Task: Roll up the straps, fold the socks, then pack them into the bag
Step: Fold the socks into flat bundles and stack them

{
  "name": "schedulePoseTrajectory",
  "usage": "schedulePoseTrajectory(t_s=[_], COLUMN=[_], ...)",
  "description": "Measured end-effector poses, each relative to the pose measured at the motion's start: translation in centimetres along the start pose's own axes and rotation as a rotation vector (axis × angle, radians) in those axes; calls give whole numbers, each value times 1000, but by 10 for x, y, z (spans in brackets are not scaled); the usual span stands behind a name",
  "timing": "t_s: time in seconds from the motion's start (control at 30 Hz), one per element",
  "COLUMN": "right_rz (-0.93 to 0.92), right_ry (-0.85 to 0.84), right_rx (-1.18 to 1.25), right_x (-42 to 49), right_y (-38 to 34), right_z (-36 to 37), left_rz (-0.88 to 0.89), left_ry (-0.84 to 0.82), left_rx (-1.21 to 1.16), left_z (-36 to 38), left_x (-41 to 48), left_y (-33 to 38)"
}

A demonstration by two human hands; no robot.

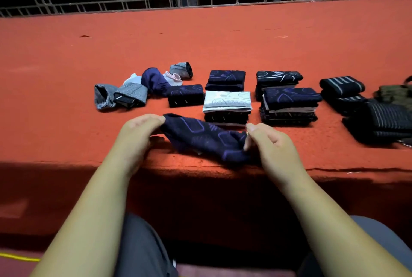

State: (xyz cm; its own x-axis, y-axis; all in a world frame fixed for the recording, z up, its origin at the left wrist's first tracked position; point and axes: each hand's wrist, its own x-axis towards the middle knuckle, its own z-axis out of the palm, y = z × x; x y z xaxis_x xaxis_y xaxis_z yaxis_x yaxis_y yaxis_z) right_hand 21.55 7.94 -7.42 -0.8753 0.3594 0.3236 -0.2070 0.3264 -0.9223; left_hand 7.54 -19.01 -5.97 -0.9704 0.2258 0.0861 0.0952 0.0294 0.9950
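A navy sock with purple line patterns lies stretched across the front edge of the red carpeted platform. My left hand pinches its left end and my right hand pinches its right end. Behind it stand folded sock stacks: a navy one, a white-topped one, a dark one, and two more. Rolled black straps with grey stripes sit at the right. An olive bag shows at the far right edge.
Loose unfolded socks, grey, navy and pink-white, lie in a heap at the left. A metal truss railing runs along the platform's far edge. My knees in grey trousers are below the platform front.
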Motion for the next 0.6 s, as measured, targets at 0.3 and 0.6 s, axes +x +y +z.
schedulePoseTrajectory(t_s=[0.3,0.6], right_rz=[-157,-43], right_ry=[154,-299], right_rx=[-367,-680], right_x=[13,20], right_y=[13,8], right_z=[11,16], left_rz=[101,309], left_ry=[36,-196], left_rx=[541,670], left_z=[1,11], left_x=[-15,-22], left_y=[2,9])
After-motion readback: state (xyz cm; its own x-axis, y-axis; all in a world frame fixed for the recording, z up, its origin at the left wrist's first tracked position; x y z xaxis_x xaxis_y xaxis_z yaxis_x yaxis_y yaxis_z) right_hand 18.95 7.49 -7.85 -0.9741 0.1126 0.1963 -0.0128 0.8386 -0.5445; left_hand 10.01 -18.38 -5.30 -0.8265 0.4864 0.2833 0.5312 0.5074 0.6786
